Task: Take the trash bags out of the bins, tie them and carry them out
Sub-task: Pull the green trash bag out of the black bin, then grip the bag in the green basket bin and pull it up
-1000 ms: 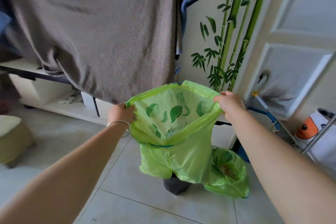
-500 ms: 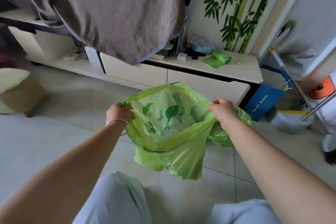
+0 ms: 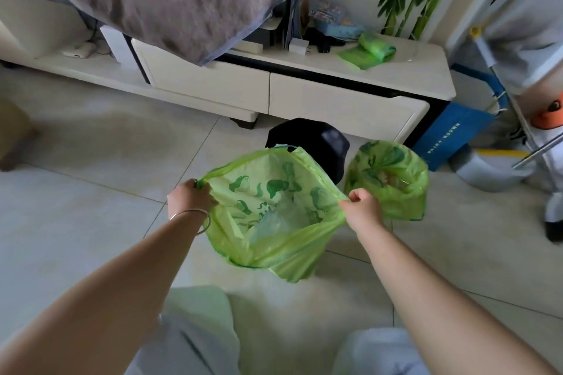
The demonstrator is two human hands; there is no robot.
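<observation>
Left hand [image 3: 189, 197] and right hand [image 3: 364, 208] each pinch opposite rims of the open green bag [image 3: 274, 237], stretched wide just before the black bin [image 3: 316, 143], filled bag [image 3: 393, 183] beside.

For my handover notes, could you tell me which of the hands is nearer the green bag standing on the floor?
Right. The right hand is just beside the standing bag; the left hand is across the held bag.

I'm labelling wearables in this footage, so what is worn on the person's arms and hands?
Both forearms are bare, with no sleeves in view and no gloves. The left hand has a thin silver-coloured bangle round its wrist. The right hand and its wrist carry nothing that shows: no watch or band. No rings can be made out on either hand.
</observation>
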